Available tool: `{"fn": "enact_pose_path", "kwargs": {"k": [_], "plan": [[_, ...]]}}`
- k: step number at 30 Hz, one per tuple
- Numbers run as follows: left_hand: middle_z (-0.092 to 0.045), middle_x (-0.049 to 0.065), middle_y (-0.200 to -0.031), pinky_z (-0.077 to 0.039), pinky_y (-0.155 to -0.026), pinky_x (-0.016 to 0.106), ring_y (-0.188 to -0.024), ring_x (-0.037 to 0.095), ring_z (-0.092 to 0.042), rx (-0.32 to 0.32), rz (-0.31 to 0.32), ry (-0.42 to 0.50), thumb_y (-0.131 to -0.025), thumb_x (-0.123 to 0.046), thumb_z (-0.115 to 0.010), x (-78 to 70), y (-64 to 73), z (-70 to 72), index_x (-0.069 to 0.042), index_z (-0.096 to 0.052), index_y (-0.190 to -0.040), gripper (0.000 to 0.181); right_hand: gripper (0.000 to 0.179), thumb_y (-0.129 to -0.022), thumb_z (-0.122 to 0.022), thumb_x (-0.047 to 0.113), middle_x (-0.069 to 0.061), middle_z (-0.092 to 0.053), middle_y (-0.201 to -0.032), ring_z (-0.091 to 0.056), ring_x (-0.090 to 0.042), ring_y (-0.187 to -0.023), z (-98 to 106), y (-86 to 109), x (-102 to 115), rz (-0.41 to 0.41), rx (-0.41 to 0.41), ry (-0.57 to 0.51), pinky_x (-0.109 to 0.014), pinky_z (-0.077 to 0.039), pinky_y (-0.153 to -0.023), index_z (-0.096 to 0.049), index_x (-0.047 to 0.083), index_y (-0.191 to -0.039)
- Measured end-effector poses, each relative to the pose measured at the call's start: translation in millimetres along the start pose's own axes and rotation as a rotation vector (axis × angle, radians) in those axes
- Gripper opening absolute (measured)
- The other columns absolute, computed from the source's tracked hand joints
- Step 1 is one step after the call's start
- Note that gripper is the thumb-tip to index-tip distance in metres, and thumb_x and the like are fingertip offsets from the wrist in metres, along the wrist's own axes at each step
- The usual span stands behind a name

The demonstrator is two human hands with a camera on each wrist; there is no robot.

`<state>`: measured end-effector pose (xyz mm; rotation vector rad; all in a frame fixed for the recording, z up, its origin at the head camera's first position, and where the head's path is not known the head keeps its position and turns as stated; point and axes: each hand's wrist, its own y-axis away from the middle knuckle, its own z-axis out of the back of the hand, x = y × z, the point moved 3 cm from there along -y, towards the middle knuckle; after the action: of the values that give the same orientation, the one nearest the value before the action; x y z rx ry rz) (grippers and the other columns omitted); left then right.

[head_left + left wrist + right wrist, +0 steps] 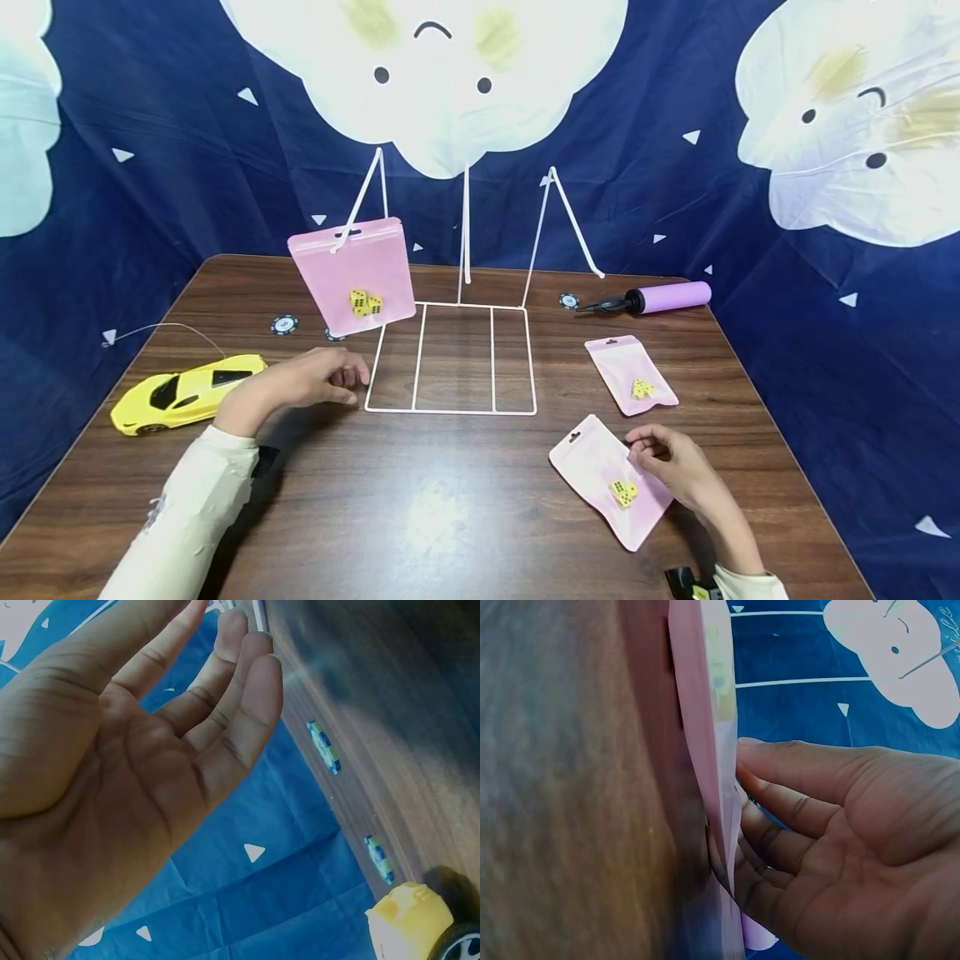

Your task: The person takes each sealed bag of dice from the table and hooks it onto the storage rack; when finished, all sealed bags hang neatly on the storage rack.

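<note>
My right hand [678, 471] pinches the right edge of a pink zip bag [587, 450] holding yellow dice [623, 493]. In the right wrist view, the thumb lies on one face of the bag [697, 712] and some fingers pass behind its edge. My left hand [311, 383] holds nothing; its fingers are loosely bent beside the left edge of a white wire rack [453, 411]. A larger-looking pink bag [337, 283] with yellow dice hangs by its slot on the rack's left hook. The middle and right hooks bear nothing.
Another pink bag [618, 362] with dice lies at the right. Behind it is a purple hand pump [671, 297]. A yellow toy car [187, 396] stands by my left forearm. Poker chips [284, 324] lie near the back, one partly hidden by the hanging bag.
</note>
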<state>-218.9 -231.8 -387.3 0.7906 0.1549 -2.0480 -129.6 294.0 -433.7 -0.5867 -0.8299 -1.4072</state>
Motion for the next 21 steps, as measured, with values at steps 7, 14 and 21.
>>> {"fn": "enact_pose_path", "kwargs": {"k": [7, 14, 21], "plan": [[-0.064, 0.002, -0.093, -0.05, -0.077, 0.037, -0.086, 0.018, -0.058, 0.015, -0.018, 0.03, -0.093, -0.004, -0.082, 1.3, -3.7, -6.1, -0.008, -0.07, -0.106, 0.019, 0.019, -0.095, -0.075, -0.005, -0.006, -0.068, -0.094, -0.059, -0.008, -0.082, -0.6, -1.0, 0.3, 0.008, 0.001, 0.013, -0.023, -0.049, -0.074, -0.072, -0.005, -0.114], [-0.062, -0.002, -0.088, -0.048, -0.072, 0.033, -0.082, 0.015, -0.056, 0.033, -0.024, 0.054, -0.093, -0.002, -0.081, 0.5, -3.3, -9.8, -0.008, -0.07, -0.105, 0.017, 0.018, -0.095, -0.076, -0.006, -0.004, -0.068, -0.093, -0.059, -0.008, -0.082, -1.6, -3.0, 1.6, 0.03, 0.012, 0.038, -0.024, -0.049, -0.073, -0.072, -0.005, -0.113], [-0.063, -0.004, -0.086, -0.048, -0.073, 0.032, -0.081, 0.013, -0.057, 0.027, -0.072, 0.031, -0.092, -0.003, -0.082, 1.1, -6.6, -12.8, -0.007, -0.07, -0.103, 0.017, 0.017, -0.094, -0.076, -0.006, -0.004, -0.068, -0.091, -0.059, -0.011, -0.082, -2.4, -1.9, 0.8, -0.018, 0.005, 0.069, -0.024, -0.049, -0.073, -0.075, -0.002, -0.11]]}}
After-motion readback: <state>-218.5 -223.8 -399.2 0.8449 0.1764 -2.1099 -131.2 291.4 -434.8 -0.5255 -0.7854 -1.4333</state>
